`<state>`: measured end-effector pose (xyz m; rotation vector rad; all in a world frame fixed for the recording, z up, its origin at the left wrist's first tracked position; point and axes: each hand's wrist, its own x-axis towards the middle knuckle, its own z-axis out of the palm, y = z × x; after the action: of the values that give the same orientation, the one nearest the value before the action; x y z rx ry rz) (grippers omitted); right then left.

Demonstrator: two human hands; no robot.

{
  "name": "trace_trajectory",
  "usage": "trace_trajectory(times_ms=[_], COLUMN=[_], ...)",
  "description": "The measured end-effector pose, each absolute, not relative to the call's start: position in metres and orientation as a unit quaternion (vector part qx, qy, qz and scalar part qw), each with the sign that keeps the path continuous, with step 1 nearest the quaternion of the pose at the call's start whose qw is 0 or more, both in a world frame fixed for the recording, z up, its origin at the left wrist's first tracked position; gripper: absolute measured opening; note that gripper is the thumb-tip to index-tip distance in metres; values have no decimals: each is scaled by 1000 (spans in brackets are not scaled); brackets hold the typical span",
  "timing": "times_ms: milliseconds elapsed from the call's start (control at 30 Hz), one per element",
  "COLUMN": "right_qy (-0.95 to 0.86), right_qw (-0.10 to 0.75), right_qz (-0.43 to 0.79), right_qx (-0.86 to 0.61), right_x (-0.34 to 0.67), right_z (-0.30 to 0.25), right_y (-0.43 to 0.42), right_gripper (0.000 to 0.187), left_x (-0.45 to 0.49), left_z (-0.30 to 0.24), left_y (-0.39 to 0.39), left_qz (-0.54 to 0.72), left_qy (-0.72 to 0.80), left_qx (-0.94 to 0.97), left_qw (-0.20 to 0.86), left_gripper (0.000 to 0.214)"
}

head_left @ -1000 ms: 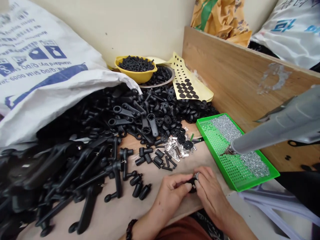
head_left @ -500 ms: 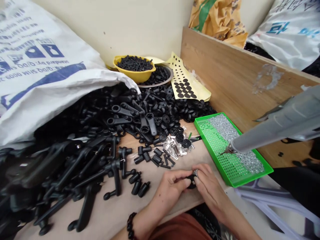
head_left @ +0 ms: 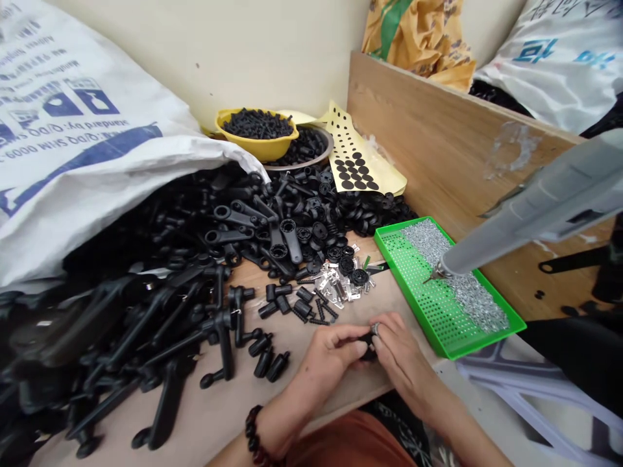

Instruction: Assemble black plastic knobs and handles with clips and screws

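Both hands are pinching a small black part (head_left: 366, 342) at the desk's (head_left: 228, 415) near edge.
Fingers of the left hand (head_left: 331, 355) and right hand (head_left: 402, 353) are clamping it from opposite sides; it is lying between them, equally near both.

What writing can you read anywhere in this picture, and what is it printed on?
"Q/DQ SHIM 0009", as best it reads: blue print, upside down, on the left white sack; its other lines are too blurred.
Large blue characters on the right white sack: cut off, unreadable.
No text on the yellow dotted sheet, the green tray, or the small black part held by the left hand and right hand.
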<state>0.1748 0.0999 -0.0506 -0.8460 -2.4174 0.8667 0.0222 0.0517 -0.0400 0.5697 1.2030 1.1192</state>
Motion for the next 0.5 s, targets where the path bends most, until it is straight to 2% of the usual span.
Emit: trace_trajectory(times_ms=[133, 333, 500], right_qy=[-872, -858, -858], right_qw=[232, 196, 214], right_qz=[296, 343, 335], right_qx=[-312, -329, -326], right_x=[170, 170, 171], right_z=[-51, -48, -49], right_y=[100, 106, 106], right_gripper=[22, 28, 27], left_x=[22, 19, 20], left_z=[-37, -35, -35], left_y=[54, 57, 57], left_qz=[498, 492, 491], left_qy=[525, 514, 518], left_qx=[229, 198, 198], left_qw=[651, 674, 672], left_gripper=[24, 34, 34])
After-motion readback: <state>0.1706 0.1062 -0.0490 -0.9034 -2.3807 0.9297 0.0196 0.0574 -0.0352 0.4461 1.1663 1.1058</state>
